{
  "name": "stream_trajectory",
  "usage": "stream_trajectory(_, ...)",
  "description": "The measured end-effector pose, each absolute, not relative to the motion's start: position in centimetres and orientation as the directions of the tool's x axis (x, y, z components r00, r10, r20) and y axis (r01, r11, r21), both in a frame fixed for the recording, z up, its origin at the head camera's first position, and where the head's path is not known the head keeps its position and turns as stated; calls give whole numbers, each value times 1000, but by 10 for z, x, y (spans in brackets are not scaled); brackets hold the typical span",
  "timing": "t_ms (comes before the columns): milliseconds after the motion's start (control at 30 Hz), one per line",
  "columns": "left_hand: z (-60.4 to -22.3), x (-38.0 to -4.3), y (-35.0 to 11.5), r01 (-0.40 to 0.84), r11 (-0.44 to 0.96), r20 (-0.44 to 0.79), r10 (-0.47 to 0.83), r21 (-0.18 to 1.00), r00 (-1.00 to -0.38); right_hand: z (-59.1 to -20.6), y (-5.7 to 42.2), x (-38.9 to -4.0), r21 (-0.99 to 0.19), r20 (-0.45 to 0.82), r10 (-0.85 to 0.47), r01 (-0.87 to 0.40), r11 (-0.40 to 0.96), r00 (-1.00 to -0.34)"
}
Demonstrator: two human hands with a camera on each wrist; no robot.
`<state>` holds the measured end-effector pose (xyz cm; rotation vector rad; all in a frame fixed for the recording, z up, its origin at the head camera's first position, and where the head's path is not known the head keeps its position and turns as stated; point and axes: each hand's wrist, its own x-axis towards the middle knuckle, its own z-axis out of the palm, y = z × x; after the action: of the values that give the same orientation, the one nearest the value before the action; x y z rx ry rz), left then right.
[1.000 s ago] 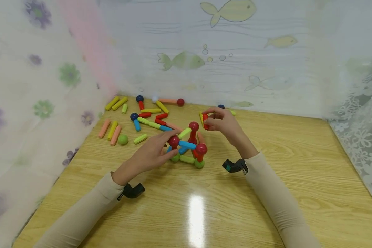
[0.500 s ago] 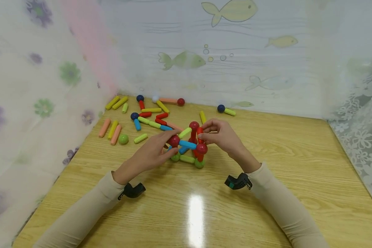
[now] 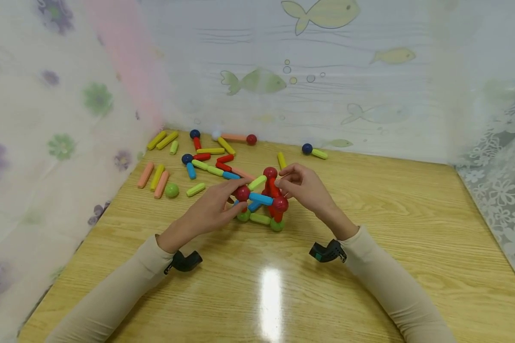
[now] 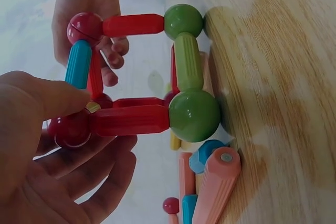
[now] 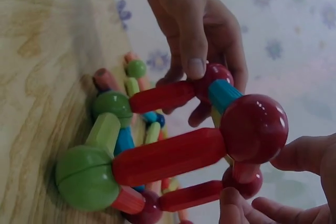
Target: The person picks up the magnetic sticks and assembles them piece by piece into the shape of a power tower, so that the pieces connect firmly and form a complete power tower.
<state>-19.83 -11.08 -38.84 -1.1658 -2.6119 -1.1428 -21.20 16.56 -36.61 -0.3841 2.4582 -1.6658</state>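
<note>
Near the middle of the desk (image 3: 223, 295), just short of the scattered rods, stands the box-like frame (image 3: 261, 198) of balls and rods, its green balls (image 4: 195, 115) down on the wood. My left grip (image 3: 210, 206) is narrowed round the red ball (image 3: 242, 192) at the frame's upper left corner, thumb on one side and fingers on the other. My right grip (image 3: 305, 188) is at the upper right edge, thumb and fingertips close against the red rod (image 3: 274, 189) that spans the far red ball (image 3: 270, 173) and the near right red ball (image 3: 280, 204); whether I am pinching that rod or only touching it, I cannot tell.

I judge each piece light and hard, probably plastic. A metal disc on the end of a loose salmon rod (image 4: 215, 182) suggests that magnets hold the joints, so the frame as a whole should be weaker than its parts: a twist or sideways knock could swing a rod or drop a corner. The glossy balls may slip under fingertips; the ridged rods should give better hold. I would steady a ball lightly from both sides, take a rod by its middle, and leave its ends free to seat.
</note>
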Motion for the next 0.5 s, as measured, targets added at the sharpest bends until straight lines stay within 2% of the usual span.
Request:
stream_trajectory(167,-390,-198,-112,593,421,277,603,686,-749,-366,178,-215,-913,98,-275,-196,358,-956)
stream_trajectory(333,-392,-200,-121,547,424,274,551,722,-789,-357,208,-216,-871,215,-245,-299,390,-946)
stream_trajectory(500,-395,-201,-127,538,403,276,547,740,-790,-356,252,-207,-830,284,-186,-339,444,-941)
